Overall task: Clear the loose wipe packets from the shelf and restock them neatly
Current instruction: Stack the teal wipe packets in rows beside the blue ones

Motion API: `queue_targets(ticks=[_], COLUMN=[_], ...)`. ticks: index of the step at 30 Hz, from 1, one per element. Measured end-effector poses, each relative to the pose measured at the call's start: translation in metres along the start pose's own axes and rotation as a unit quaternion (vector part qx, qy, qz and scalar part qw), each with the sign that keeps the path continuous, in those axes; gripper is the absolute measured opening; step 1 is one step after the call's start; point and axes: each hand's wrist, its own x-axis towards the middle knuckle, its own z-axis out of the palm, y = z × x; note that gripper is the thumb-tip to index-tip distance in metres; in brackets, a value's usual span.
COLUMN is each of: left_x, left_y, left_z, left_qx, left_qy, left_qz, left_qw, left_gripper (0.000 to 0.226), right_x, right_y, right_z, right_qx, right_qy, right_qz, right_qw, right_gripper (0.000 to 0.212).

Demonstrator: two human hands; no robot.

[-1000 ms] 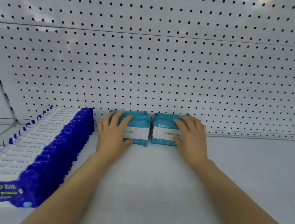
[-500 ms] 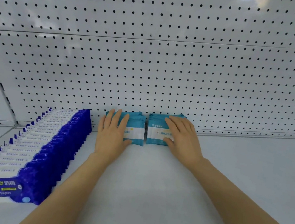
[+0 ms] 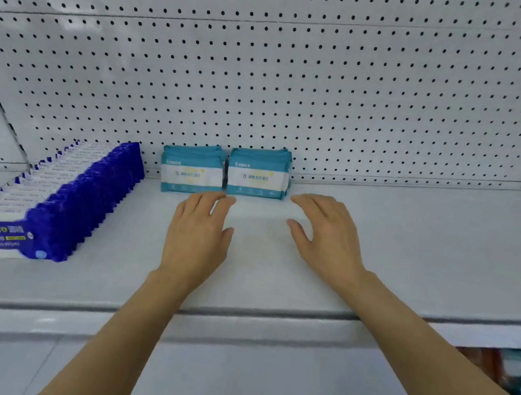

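teal wipe packets (image 3: 225,172): teal, white band across the front, faint yellow marks
blue wipe packets (image 3: 53,199): deep blue, white fronts, blue label with white print
pegboard (image 3: 273,77): white, rows of dark dots
shelf (image 3: 417,246): pale grey-white

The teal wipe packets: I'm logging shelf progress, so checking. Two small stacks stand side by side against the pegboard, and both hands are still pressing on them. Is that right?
Not quite. The teal wipe packets do stand in two stacks side by side against the pegboard, but the head view shows the left hand and right hand open, off the packets, over the bare shelf.
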Motion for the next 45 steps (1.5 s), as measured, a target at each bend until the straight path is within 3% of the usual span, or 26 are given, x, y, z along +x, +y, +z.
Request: queue_targets(ticks=[14, 20, 30, 37, 40, 45], left_x=[-0.078, -0.137, -0.188, -0.176, -0.173, -0.178], left_y=[0.149, 0.221, 0.348, 0.443, 0.491, 0.555], left_z=[-0.041, -0.047, -0.058, -0.056, -0.047, -0.036], left_qx=[-0.134, -0.182, -0.243, -0.211, -0.177, -0.011], left_qy=[-0.044, -0.075, -0.166, -0.265, -0.340, -0.417], left_qz=[0.053, 0.091, 0.145, 0.176, 0.168, 0.144], left_qw=[0.989, 0.976, 0.945, 0.924, 0.908, 0.897], left_gripper=[0.045, 0.045, 0.042, 0.042, 0.045, 0.081], right_x=[-0.127, -0.205, -0.327, -0.367, -0.386, -0.413], right_y=[-0.013, -0.029, 0.000, 0.067, 0.100, 0.152], right_z=[-0.143, -0.205, -0.314, -0.381, -0.407, -0.446], right_qx=[-0.034, -0.063, -0.133, -0.169, -0.174, -0.190], right_qy=[0.030, 0.007, -0.056, -0.112, -0.184, -0.253], right_qz=[0.088, 0.114, 0.245, 0.278, 0.314, 0.366], right_qw=[0.995, 0.991, 0.959, 0.939, 0.915, 0.876], right_gripper=[0.024, 0.022, 0.023, 0.027, 0.032, 0.039])
